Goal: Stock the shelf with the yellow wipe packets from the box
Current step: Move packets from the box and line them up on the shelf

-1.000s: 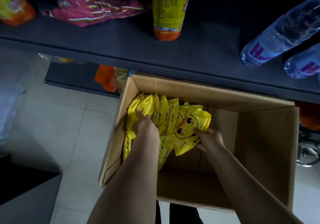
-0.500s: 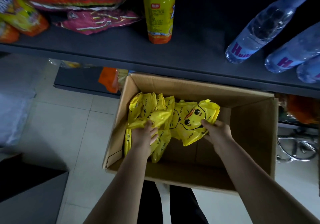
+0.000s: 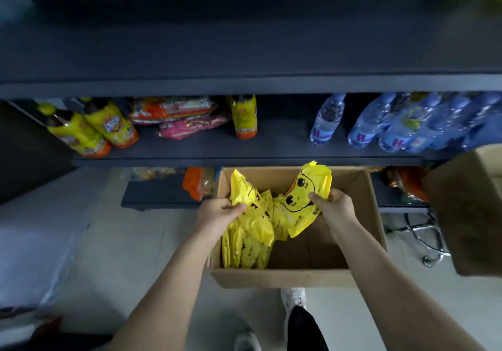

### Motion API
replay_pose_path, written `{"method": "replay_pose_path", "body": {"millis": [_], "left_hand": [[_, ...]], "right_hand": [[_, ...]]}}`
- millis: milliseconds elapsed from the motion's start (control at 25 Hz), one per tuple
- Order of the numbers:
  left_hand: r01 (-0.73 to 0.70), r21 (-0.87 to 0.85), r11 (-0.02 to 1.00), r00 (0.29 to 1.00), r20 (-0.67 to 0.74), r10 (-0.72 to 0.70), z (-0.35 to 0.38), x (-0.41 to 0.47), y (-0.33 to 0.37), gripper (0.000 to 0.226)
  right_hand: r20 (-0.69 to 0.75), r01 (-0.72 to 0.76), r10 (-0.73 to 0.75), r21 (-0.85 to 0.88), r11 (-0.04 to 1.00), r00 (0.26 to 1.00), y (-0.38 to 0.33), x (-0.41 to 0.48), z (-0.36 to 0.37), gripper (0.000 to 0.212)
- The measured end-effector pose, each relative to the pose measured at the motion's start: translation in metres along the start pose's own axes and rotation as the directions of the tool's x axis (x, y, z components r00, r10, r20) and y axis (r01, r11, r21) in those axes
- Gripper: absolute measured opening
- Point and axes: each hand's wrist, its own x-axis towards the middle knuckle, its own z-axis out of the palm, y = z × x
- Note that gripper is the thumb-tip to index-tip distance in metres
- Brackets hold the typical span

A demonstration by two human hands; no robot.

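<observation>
Floor, nearest: I see one white shoe (image 3: 294, 300) on pale tile, just short of the box's near wall.
Box: open cardboard box (image 3: 282, 277) on the floor. In my view its far wall meets the front edge of the middle shelf (image 3: 190, 153).
Stock in box: yellow wipe packets (image 3: 244, 251) standing on edge, packed against the left wall.
Left hand: left hand (image 3: 217, 215) over the box's left wall. Thumb and curled fingers pinch a yellow packet (image 3: 241, 187) that sticks up above the stack (maybe more than one in the pinch; I cannot separate them).
Right hand: right hand (image 3: 335, 206) over the middle of the box. Thumb lies on the printed front and fingers wrap behind, gripping the right edge of a duck-face packet (image 3: 304, 190). The packet is tilted, its top corner above the far wall.
Between hands: the two held packets overlap and touch.
Right edge: second cardboard box (image 3: 467, 215), close to the lens and blurred, with a chrome stand (image 3: 423, 238) beside it.
Low shelf: orange bag (image 3: 193, 185) just left of the box.
Middle shelf, left to right: yellow-labelled bottles (image 3: 108, 126), flat snack bags (image 3: 176, 111), one upright yellow bottle (image 3: 244, 118), water bottles (image 3: 326, 122).
Top shelf: dark board (image 3: 244, 52).
</observation>
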Motion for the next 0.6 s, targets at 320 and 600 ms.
{"method": "replay_pose_path", "body": {"millis": [320,600], "left_hand": [[-0.228,-0.180,0.957,0.953,0.161,0.257,-0.091,-0.095,0.112,0.014],[-0.463,-0.077,0.883,0.860,0.200,0.469,-0.130,-0.174,0.226,0.018]], "right_hand": [[-0.040,0.248,-0.245,0.076,0.966,0.969,-0.100,-0.122,-0.059,0.015],[-0.065,0.440,-0.435,0.148,0.886,0.898,-0.186,-0.185,-0.132,0.013]]}}
